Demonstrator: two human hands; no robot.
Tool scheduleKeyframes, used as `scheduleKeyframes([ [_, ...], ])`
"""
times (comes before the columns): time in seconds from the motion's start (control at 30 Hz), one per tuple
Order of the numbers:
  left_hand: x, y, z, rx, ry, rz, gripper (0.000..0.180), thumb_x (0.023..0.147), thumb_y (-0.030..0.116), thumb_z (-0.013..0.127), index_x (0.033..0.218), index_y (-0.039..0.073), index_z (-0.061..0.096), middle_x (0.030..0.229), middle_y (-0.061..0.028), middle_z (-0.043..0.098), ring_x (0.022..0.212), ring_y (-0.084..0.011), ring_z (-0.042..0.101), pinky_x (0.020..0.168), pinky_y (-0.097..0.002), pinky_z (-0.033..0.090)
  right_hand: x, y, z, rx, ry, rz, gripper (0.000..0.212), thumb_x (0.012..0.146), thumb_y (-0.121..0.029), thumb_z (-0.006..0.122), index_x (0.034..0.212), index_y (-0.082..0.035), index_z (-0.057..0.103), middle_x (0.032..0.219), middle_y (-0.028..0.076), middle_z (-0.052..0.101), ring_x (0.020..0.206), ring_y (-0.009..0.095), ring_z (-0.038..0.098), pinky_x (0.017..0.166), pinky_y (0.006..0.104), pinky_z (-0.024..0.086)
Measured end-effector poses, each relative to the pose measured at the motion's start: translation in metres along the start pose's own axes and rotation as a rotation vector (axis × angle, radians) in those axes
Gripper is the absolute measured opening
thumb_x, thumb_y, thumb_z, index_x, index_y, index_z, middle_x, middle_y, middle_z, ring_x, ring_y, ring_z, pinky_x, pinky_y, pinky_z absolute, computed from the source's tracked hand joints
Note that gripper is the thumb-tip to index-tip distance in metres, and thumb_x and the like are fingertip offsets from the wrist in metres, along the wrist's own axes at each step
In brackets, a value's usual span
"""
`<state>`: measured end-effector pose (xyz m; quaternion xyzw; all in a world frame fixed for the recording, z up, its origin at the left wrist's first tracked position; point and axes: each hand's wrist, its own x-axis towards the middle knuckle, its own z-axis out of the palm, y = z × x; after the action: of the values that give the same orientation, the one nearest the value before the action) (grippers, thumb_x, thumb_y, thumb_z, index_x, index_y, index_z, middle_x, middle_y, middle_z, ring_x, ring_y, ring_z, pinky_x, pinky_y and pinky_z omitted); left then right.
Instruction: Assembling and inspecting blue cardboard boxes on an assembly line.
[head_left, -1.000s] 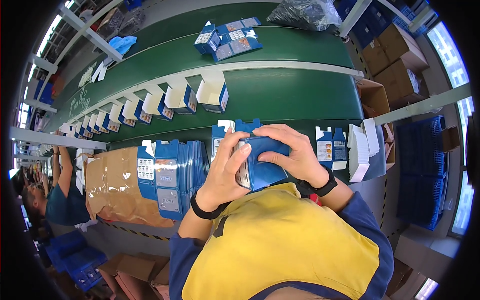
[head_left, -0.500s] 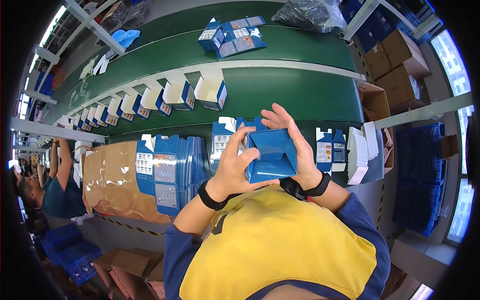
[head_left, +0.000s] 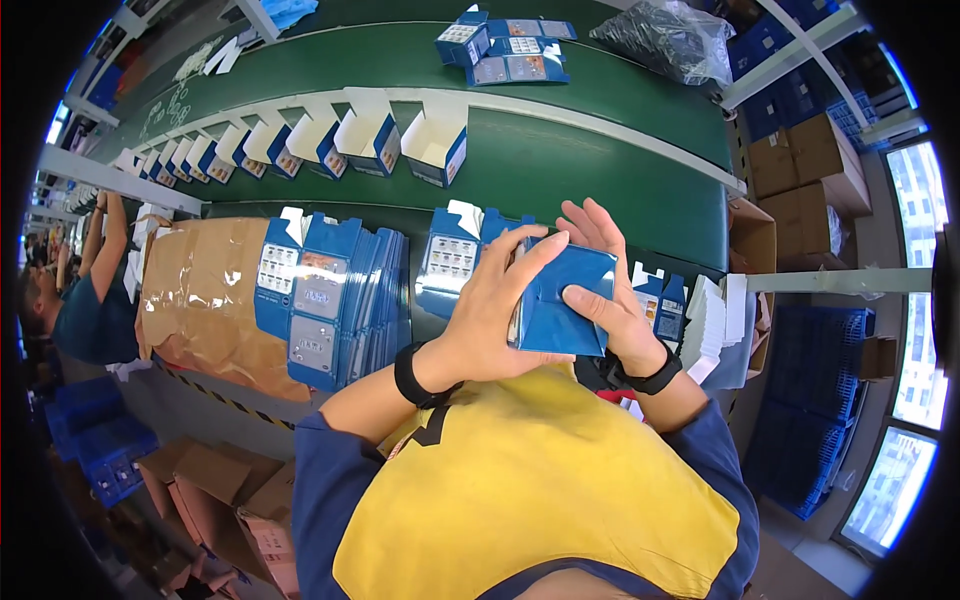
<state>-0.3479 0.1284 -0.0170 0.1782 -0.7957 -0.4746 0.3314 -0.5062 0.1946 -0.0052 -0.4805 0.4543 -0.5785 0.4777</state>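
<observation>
A blue carton [head_left: 573, 268] sits between my two hands in front of my chest, one end facing up with its folded flaps lying nearly level. My left hand [head_left: 490, 310] grips the left side, its fingers reaching over the far edge. On the right side is my right hand [head_left: 628, 318], its thumb pressed onto the flaps and its other fingers raised along the far right edge. Just beyond my left hand lie flat blue carton blanks [head_left: 447, 262]. More flat blanks [head_left: 663, 303] show partly behind my right hand.
Opened cartons [head_left: 436, 145] stand in a row on the green conveyor [head_left: 560, 165]. A stack of carton blanks [head_left: 340, 300] leans beside a taped brown package [head_left: 215, 300] at left. White folded cards [head_left: 705, 325] stand at right. Another person [head_left: 95, 310] works at far left.
The flaps on the carton's upper end have gone from sunken to nearly level. My right thumb has come onto them, and my left thumb has moved off to the far edge.
</observation>
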Motion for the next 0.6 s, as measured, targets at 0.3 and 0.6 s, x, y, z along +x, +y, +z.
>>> scheduleKeyframes([
  [0.3, 0.012, -0.024, -0.025, 0.252, 0.070, 0.709, 0.074, 0.070, 0.023, 0.075, 0.132, 0.039, 0.038, 0.133, -0.0137, 0.035, 0.122, -0.0346, 0.041, 0.107, -0.0547, 0.021, 0.008, 0.011, -0.023, 0.758, 0.060, 0.433, 0.081, 0.086, -0.047, 0.057, 0.143, -0.007, 0.017, 0.142, 0.012, 0.031, 0.128, 0.026, 0.036, 0.106, 0.0402, 0.028],
  [0.6, -0.030, -0.109, -0.051, 0.477, 0.249, -0.296, 0.082, 0.069, 0.021, 0.073, 0.138, 0.014, 0.029, 0.121, -0.0175, 0.047, 0.115, -0.0330, 0.046, 0.091, -0.0481, 0.043, 0.134, 0.114, -0.060, -0.152, 0.074, 0.033, 0.092, 0.066, -0.009, 0.071, 0.142, -0.007, 0.019, 0.142, 0.013, 0.030, 0.133, 0.024, 0.028, 0.101, 0.0393, 0.037],
])
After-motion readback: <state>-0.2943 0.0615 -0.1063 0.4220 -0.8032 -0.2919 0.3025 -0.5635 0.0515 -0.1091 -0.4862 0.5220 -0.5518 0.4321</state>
